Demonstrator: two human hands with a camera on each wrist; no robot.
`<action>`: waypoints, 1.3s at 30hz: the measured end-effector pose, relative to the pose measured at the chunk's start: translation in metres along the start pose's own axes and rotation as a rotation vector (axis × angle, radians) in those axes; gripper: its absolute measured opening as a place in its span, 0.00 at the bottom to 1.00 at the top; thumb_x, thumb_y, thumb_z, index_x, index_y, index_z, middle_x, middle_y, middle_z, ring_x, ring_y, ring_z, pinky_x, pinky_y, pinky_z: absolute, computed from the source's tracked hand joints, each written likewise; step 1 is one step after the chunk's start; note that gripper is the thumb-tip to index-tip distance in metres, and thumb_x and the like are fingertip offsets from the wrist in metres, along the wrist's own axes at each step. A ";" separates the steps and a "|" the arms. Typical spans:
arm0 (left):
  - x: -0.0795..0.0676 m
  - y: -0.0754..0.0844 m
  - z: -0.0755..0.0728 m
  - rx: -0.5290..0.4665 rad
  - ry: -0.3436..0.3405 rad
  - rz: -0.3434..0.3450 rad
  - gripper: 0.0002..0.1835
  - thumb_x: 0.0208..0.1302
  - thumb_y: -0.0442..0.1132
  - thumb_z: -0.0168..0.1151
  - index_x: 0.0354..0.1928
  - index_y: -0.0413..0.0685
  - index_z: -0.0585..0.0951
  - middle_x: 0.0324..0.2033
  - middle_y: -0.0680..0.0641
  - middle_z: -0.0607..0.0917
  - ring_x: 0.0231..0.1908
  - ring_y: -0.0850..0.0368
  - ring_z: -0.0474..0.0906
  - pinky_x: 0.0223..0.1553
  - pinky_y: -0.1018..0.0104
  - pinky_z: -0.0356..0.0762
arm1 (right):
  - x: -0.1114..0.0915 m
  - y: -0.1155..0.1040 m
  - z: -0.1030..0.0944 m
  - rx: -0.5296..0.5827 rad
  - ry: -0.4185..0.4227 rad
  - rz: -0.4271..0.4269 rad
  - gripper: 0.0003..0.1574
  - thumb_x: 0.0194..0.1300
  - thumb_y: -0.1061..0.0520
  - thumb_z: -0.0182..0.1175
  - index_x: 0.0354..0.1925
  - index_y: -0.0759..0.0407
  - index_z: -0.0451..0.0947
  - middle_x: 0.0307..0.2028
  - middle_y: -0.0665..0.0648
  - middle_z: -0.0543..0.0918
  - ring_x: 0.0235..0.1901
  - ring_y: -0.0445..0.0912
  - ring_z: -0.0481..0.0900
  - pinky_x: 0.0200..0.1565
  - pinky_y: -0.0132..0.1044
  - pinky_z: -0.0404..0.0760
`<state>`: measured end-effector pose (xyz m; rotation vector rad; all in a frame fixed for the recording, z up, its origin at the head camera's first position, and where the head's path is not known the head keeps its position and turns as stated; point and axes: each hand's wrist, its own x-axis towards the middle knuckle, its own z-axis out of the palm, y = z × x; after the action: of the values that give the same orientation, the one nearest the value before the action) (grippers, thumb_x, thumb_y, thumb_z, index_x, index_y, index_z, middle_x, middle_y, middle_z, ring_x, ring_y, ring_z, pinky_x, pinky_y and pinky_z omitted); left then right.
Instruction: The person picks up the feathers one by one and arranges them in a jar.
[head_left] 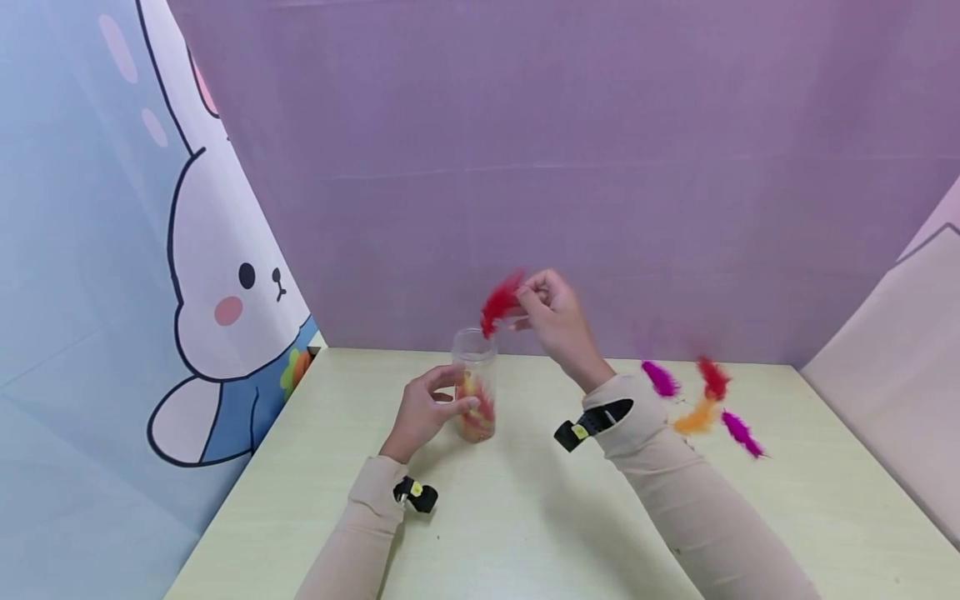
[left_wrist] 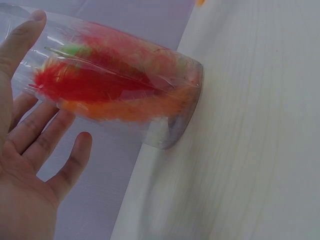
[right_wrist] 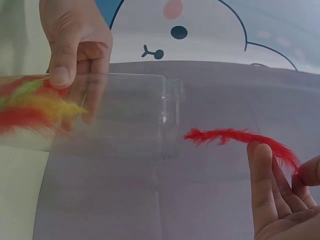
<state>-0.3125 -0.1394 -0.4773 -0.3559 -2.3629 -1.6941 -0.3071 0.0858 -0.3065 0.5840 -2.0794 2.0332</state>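
Backdrop: a purple cloth (head_left: pixel 562 167) spans our 12 o'clock; a rabbit-printed panel (head_left: pixel 217 325) stands at 10.
Table: our pale table (head_left: pixel 517 525) bears everything loose.
Right sleeve: beige (head_left: pixel 705 492), entering from 5 o'clock, it crosses our head view between the jar (head_left: pixel 476 385) and the scattered feathers.
Jar: transparent, upright near the table's far edge, mouth to 12 o'clock, red, orange, yellow and green plumes (left_wrist: pixel 100 87) inside.
Right hand: we see its thumb and fingers (right_wrist: pixel 262 160) pinching one feather, narrow grip, at the jar's 1 o'clock.
Left hand: curled round the jar (head_left: pixel 423 408) from its 9 o'clock side.
Held red feather: slightly curved (head_left: pixel 501 304), its long axis runs 1 to 7 o'clock, lower tip aimed at the jar's mouth, just outside it; the pinch sits at its other end, in our right-wrist view.
Scattered feathers: two magenta (head_left: pixel 741 433), one red (head_left: pixel 712 379), one orange (head_left: pixel 697 417), towards the jar's 3 o'clock.
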 end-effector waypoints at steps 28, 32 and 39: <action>0.001 0.000 0.002 0.002 -0.008 -0.006 0.31 0.51 0.51 0.81 0.59 0.61 0.83 0.54 0.51 0.88 0.56 0.54 0.84 0.51 0.60 0.85 | -0.003 0.029 -0.004 -0.336 -0.032 0.013 0.09 0.77 0.55 0.55 0.39 0.59 0.73 0.35 0.61 0.86 0.36 0.56 0.85 0.31 0.37 0.81; 0.000 0.000 0.002 0.005 -0.008 -0.007 0.31 0.52 0.51 0.81 0.59 0.61 0.83 0.54 0.51 0.88 0.56 0.53 0.84 0.52 0.58 0.85 | -0.004 0.032 -0.004 -0.387 -0.045 0.010 0.09 0.76 0.54 0.56 0.39 0.58 0.74 0.35 0.59 0.85 0.35 0.51 0.83 0.34 0.38 0.81; -0.001 0.001 0.002 0.005 -0.007 -0.009 0.30 0.52 0.51 0.81 0.60 0.61 0.83 0.54 0.51 0.88 0.56 0.53 0.84 0.52 0.56 0.86 | -0.004 0.039 -0.004 -0.492 -0.055 0.009 0.08 0.74 0.52 0.58 0.37 0.55 0.75 0.31 0.58 0.82 0.32 0.50 0.78 0.30 0.39 0.78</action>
<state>-0.3115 -0.1367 -0.4771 -0.3517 -2.3766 -1.6930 -0.3191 0.0898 -0.3438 0.5409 -2.4870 1.4312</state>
